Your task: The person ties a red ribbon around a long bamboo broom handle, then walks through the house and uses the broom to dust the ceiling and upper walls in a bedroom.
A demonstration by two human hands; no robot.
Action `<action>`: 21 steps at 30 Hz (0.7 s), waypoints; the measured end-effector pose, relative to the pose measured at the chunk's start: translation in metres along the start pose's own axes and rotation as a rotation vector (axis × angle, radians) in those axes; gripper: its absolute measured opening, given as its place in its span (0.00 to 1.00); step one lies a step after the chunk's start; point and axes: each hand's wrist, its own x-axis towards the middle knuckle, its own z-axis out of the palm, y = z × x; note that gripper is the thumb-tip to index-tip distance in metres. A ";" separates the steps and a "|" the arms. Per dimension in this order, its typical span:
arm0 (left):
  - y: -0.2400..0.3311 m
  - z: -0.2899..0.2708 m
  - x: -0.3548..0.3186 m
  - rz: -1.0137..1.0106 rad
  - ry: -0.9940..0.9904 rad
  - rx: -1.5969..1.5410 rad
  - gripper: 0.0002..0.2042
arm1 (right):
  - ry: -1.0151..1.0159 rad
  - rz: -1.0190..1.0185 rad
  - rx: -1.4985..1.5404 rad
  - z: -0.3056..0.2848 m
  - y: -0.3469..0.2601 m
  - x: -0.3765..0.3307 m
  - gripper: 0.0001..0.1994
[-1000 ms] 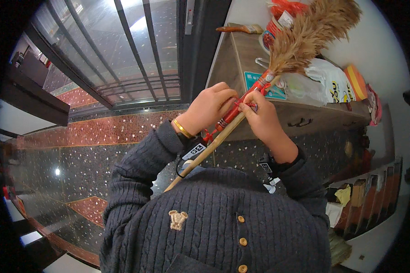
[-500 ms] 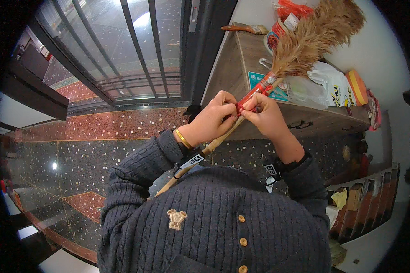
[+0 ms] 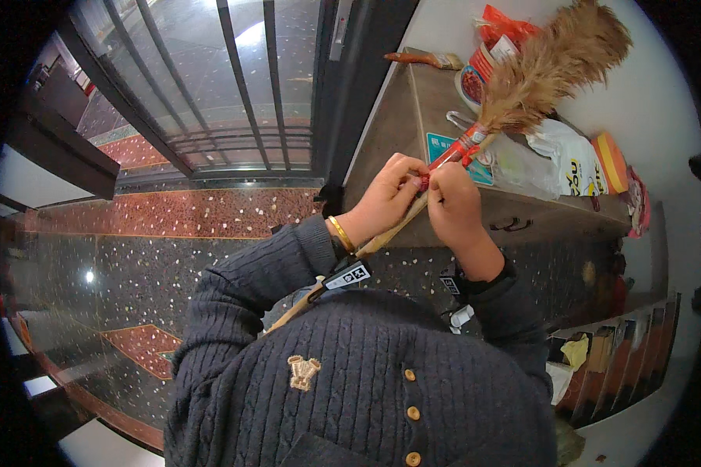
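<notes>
A feather duster point(image 3: 549, 70) with brown plumes slants across in front of me, its plumes over the cabinet top. Its neck is wrapped in shiny red material point(image 3: 456, 150). From there a pale wooden stick point(image 3: 393, 233) runs down toward my left side, passing beneath my left forearm. My left hand point(image 3: 385, 198) is closed at the lower end of the red wrapping, thumb and fingers pinching it against the stick. Close beside it my right hand point(image 3: 454, 204) is curled with its fingertips on the red material; exactly what it pinches is hidden.
The wooden cabinet point(image 3: 397, 148) holds a brush point(image 3: 424, 59), a red tub point(image 3: 473, 78), a white plastic bag point(image 3: 565, 156) and an orange-and-yellow object point(image 3: 610, 163). A barred glass door point(image 3: 249, 93) stands at the far left. A rack point(image 3: 619, 354) is at the right.
Both hands and the duster have shifted slightly right in view. My right hand has turned and curled more, its knuckles now up, while the left keeps its pinch.
</notes>
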 end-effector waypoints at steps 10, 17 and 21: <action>0.010 -0.014 0.022 -0.192 -0.124 0.074 0.06 | 0.063 -0.226 -0.118 -0.003 0.012 0.011 0.11; 0.024 -0.044 0.061 -0.027 -0.454 0.301 0.06 | -0.070 -0.295 -0.122 -0.005 0.020 0.012 0.09; 0.030 -0.051 0.073 0.000 -0.589 0.193 0.05 | 0.009 -0.303 -0.098 -0.002 0.021 0.010 0.09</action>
